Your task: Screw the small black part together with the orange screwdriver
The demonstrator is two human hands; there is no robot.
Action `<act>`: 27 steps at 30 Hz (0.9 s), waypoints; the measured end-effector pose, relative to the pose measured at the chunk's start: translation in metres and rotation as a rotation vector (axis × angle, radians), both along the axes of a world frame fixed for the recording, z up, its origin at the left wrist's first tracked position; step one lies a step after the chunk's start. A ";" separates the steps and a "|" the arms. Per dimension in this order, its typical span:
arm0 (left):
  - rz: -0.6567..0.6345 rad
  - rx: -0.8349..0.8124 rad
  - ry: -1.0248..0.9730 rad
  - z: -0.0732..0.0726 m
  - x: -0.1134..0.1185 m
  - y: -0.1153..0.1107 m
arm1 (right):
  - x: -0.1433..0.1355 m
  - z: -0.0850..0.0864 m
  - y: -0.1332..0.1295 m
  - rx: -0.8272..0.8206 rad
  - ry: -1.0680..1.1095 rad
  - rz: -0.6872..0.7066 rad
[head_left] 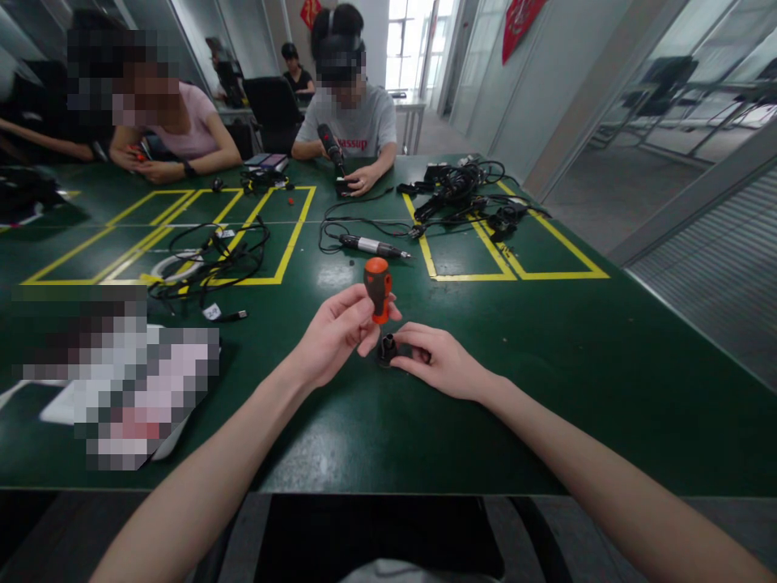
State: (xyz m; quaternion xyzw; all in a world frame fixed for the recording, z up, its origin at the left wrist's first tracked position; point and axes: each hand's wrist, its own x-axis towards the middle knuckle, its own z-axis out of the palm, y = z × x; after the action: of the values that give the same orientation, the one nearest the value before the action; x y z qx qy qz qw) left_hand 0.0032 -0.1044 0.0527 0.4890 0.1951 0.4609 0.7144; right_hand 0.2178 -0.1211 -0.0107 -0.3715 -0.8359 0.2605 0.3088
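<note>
My left hand [340, 328] is closed around the lower part of a stubby screwdriver [377, 287] with an orange and dark grey handle, held upright above the table. Its tip is hidden behind my fingers. Just below and to the right, a small black part [387, 348] with a round base and an upright collar stands on the green table [546, 389]. My right hand [434, 360] pinches this part from the right side, thumb and fingers curled against it. The screwdriver and the black part are close together; whether they touch, I cannot tell.
Beyond my hands lies a silver and black pen-shaped electric tool [370, 245] with its cord. Coiled cables [234, 255] lie left, and a heap of black cables [452, 190] back right. A co-worker [355, 121] opposite holds a power screwdriver [331, 147]. Blurred items [158, 389] sit at left.
</note>
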 end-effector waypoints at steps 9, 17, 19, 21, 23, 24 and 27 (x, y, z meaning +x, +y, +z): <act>0.002 -0.007 -0.017 0.002 -0.003 0.001 | -0.001 -0.001 0.000 -0.011 -0.008 -0.004; -0.057 0.042 0.021 0.002 -0.002 -0.001 | -0.001 0.002 -0.001 -0.013 0.009 -0.006; -0.040 0.045 0.034 0.001 -0.001 -0.002 | -0.002 0.003 -0.001 -0.020 0.007 -0.003; -0.027 0.048 0.046 0.001 -0.001 -0.002 | -0.002 0.003 -0.001 -0.024 0.002 0.001; -0.015 0.046 0.053 0.001 -0.001 -0.003 | -0.002 0.002 -0.001 -0.024 -0.002 0.000; -0.010 0.043 0.052 0.001 -0.001 -0.003 | -0.002 0.002 -0.001 -0.023 -0.005 -0.001; -0.008 0.038 0.038 0.002 -0.002 -0.003 | -0.002 0.002 -0.001 -0.021 -0.015 -0.005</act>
State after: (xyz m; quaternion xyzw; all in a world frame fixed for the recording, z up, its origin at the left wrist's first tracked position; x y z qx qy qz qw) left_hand 0.0014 -0.1076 0.0546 0.5119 0.1977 0.4526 0.7029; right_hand 0.2161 -0.1219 -0.0088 -0.3787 -0.8345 0.2656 0.2993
